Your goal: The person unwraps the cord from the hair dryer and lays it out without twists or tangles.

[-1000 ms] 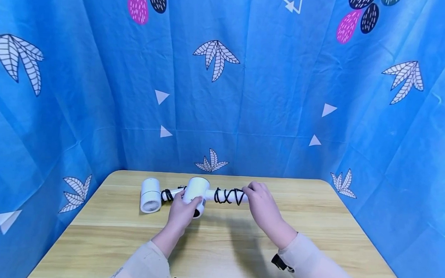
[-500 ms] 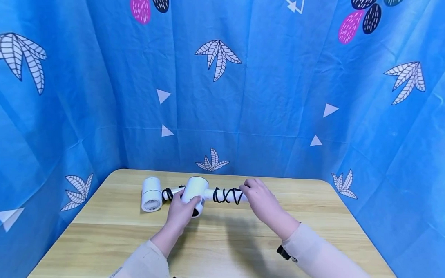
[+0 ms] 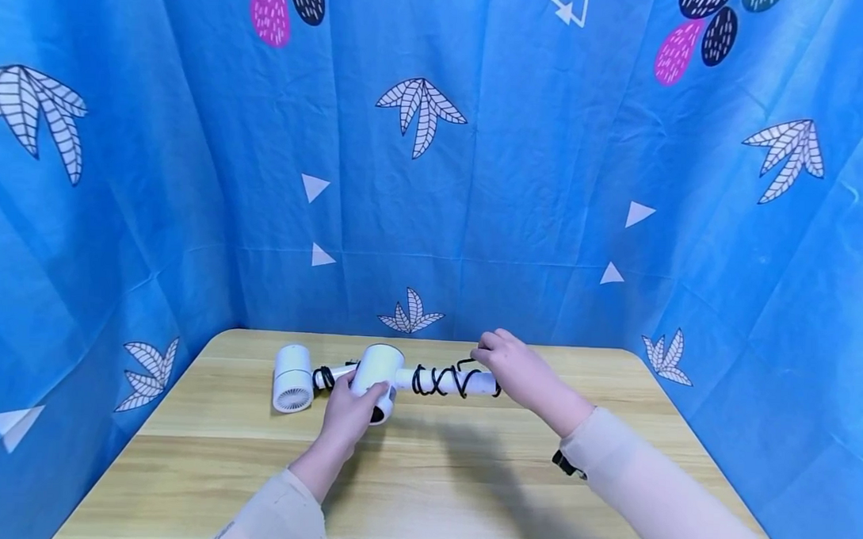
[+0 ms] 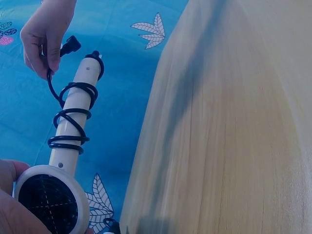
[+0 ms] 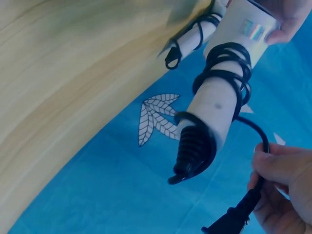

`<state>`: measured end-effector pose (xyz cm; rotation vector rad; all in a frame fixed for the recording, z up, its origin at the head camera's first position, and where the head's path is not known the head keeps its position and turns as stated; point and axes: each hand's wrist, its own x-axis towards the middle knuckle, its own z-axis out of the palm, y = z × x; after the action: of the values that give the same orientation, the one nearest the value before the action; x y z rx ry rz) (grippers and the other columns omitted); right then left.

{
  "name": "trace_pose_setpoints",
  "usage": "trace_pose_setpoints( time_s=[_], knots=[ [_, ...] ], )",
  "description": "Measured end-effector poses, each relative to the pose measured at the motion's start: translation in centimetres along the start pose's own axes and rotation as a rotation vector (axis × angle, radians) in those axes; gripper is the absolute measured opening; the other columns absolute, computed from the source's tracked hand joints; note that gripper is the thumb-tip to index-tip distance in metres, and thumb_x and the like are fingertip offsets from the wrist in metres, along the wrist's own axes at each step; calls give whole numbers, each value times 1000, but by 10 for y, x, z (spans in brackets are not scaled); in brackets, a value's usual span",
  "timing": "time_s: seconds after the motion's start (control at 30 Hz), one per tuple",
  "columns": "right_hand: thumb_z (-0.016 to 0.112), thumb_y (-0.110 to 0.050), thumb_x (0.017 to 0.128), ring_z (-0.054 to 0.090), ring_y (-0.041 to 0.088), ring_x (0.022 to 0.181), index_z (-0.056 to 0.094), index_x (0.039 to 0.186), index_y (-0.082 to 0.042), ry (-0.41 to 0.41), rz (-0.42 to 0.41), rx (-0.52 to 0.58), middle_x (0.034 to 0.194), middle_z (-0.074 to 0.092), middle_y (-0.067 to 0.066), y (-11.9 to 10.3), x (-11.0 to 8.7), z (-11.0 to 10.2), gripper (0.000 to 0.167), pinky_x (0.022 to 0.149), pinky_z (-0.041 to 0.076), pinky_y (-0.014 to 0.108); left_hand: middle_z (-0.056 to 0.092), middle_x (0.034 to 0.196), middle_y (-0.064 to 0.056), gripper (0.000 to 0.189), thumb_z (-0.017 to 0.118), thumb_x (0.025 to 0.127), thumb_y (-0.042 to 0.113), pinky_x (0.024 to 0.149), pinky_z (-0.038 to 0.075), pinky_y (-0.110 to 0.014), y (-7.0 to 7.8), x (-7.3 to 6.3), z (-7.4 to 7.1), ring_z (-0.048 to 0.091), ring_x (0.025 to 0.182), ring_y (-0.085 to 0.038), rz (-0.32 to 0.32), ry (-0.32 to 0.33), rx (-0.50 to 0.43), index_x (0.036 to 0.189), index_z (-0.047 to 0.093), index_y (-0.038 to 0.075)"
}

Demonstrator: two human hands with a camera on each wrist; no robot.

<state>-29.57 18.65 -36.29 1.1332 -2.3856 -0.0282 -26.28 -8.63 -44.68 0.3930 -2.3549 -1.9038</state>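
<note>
My left hand [image 3: 350, 409] grips the head of a white hair dryer [image 3: 380, 369], held above the table with its handle pointing right. Black cord [image 4: 70, 114] is wound in several crossing loops round that handle. With thumb and fingers, my right hand [image 5: 285, 183] pinches the cord's free end, just short of the black plug [image 5: 233, 219], which hangs beyond the fingers. In the right wrist view the ribbed strain relief [image 5: 192, 151] sticks out of the handle's end. A second white hair dryer [image 3: 293, 378] lies to the left, cord wrapped round its handle too.
The wooden table [image 3: 424, 483] spreads under both hands. A blue patterned curtain [image 3: 434, 182] hangs behind it and along both sides, close to the table's edges.
My right hand has risen and shifted slightly right from the handle's end, drawing a short length of cord away from it. The left hand and its hair dryer stay almost in place.
</note>
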Motion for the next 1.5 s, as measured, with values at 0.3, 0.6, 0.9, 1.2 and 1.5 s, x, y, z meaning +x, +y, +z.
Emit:
trace_pose_setpoints(
  time_s=[0.3, 0.6, 0.9, 1.2, 1.5],
  knots=[
    [76, 6, 82, 56, 16, 79, 79, 96, -8, 48, -7, 63, 89, 66, 1, 14, 3, 3, 20, 70, 53, 24, 37, 149, -30, 84, 68, 91, 34, 106, 42, -56, -2, 1, -4, 45, 129, -45, 6, -18, 1, 153, 26, -4],
    [77, 2, 84, 60, 16, 77, 80, 98, -8, 88, 50, 131, 87, 67, 1, 24, 3, 8, 18, 68, 54, 26, 40, 146, -30, 82, 69, 91, 33, 103, 45, -54, -4, -1, -5, 49, 125, -44, 11, -27, -26, 152, 29, -4],
    [73, 5, 86, 62, 16, 80, 79, 105, -7, 65, 84, 212, 88, 66, 2, 35, 1, 15, 23, 67, 54, 26, 41, 146, -29, 81, 70, 90, 33, 103, 45, -53, -5, 0, -6, 49, 125, -43, 27, -15, -41, 152, 31, -3],
    [75, -1, 86, 64, 15, 80, 80, 101, -10, 58, 77, 183, 87, 67, 0, 45, 0, 21, 18, 69, 56, 27, 40, 147, -30, 82, 70, 91, 34, 105, 44, -54, -5, -2, -8, 49, 126, -44, 21, -26, -45, 152, 30, -4],
    [76, 1, 85, 68, 17, 79, 79, 100, -6, 84, 48, 245, 88, 69, 3, 50, -7, 32, 18, 68, 57, 26, 40, 147, -29, 81, 69, 91, 35, 105, 44, -54, -2, -2, -10, 49, 126, -43, 22, -26, -56, 152, 31, -3]
  ],
)
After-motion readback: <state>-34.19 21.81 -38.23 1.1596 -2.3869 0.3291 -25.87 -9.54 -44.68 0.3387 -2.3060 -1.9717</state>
